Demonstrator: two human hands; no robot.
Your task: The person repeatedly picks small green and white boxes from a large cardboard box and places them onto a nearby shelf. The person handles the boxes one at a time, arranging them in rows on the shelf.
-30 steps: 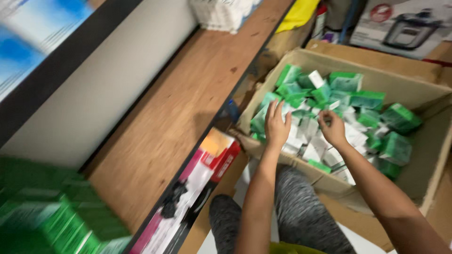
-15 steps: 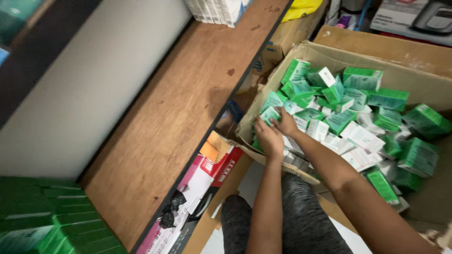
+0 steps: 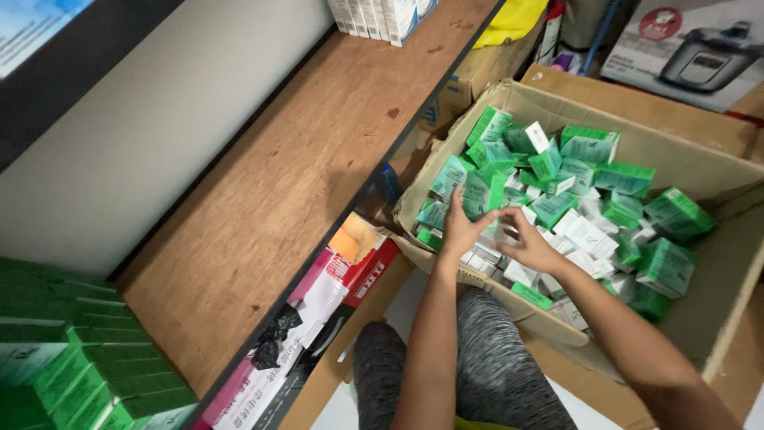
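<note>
An open cardboard box (image 3: 700,135) holds several small green and white cartons (image 3: 589,171) in a loose pile. Both of my hands reach into its near left corner. My left hand (image 3: 460,227) closes on a green carton (image 3: 476,195) at the edge of the pile. My right hand (image 3: 527,245) rests close beside it on the cartons, fingers curled toward the left hand; what it grips is hidden. My knee in grey leggings (image 3: 485,350) is just below the box.
A wooden shelf (image 3: 302,183) runs along the left, with stacked green cartons (image 3: 64,350) at its near end and white boxes (image 3: 382,14) at the far end. A red and white package (image 3: 318,310) lies under the shelf. An appliance box (image 3: 692,48) stands at the far right.
Both hands have drawn back from the middle of the pile to the box's near left corner and come together. The view has shifted, showing more of the box.
</note>
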